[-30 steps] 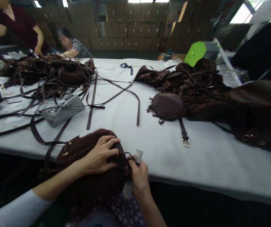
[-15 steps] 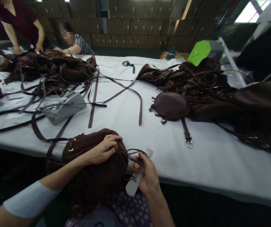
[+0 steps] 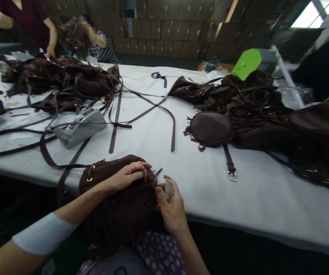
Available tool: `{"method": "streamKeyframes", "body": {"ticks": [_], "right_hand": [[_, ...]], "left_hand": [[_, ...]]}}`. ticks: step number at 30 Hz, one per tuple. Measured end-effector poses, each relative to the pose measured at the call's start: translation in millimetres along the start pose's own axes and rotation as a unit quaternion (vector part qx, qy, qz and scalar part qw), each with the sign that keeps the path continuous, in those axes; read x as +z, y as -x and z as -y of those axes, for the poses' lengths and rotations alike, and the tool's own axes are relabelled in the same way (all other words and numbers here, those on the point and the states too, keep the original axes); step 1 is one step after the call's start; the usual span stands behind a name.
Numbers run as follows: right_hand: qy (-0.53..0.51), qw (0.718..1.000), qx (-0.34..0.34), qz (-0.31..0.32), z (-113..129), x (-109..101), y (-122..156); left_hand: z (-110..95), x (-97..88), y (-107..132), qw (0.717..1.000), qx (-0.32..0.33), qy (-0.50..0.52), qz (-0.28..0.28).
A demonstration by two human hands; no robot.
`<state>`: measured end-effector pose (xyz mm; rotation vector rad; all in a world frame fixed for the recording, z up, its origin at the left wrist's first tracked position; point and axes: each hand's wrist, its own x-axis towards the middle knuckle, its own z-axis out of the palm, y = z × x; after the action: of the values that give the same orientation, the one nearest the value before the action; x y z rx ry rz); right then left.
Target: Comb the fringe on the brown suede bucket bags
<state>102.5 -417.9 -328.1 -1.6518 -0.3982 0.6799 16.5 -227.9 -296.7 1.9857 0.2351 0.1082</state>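
Observation:
A dark brown fringed bag [image 3: 104,172] lies on its side at the table's near edge, its fringe [image 3: 121,215] hanging towards my lap. My left hand [image 3: 128,176] rests across the bag's top, with fingers curled over its end and gripping it. At that same end, thin brown laces [image 3: 158,172] stick up between my hands. My right hand [image 3: 172,206] is closed round a pale comb [image 3: 169,188], close against the bag's right end. Most of the comb is hidden by my fingers and palm.
A grey tape dispenser [image 3: 80,128] stands ahead on the left among long straps [image 3: 173,131]. Brown bags are heaped at the left back [image 3: 67,76] and right [image 3: 256,103]. A buckled strap [image 3: 229,162] lies at right. Two people are across the table.
My right hand has drawn in against the bag's end and the comb has turned, showing less. The laces no longer stretch to my right hand. One person across has lifted a brown bag.

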Motion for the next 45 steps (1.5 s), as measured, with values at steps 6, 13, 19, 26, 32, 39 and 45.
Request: {"method": "streamKeyframes", "body": {"ticks": [6, 13, 19, 26, 32, 39, 45], "right_hand": [[0.191, 0.976, -0.101, 0.000, 7.0, 17.0, -1.3], [0.193, 0.977, -0.091, -0.018, 2.7, 18.5, -2.0], [0.184, 0.977, -0.103, -0.021, 6.5, 18.1, -4.9], [0.073, 0.997, 0.033, -0.014, 5.7, -25.0, 11.5], [0.044, 0.997, 0.062, -0.033, -3.6, -66.4, 37.7], [0.359, 0.890, -0.229, 0.165, 55.8, -36.1, 39.7], [0.575, 0.704, -0.370, 0.193, 72.6, 17.9, -9.8]], "left_hand": [[-17.7, -8.8, 14.0, 0.997, 0.064, 0.031, 0.021], [-40.4, 4.1, 120.1, 0.931, 0.072, -0.077, -0.350], [-23.0, 26.3, 171.9, 0.822, 0.041, -0.328, -0.464], [20.3, 27.0, 102.3, 0.861, 0.017, -0.447, -0.242], [35.8, -1.6, 36.4, 0.873, 0.072, -0.460, -0.145], [38.4, -3.8, -7.8, 0.882, 0.068, -0.449, -0.124], [44.4, -5.4, -6.8, 0.897, 0.065, -0.419, -0.122]]}}
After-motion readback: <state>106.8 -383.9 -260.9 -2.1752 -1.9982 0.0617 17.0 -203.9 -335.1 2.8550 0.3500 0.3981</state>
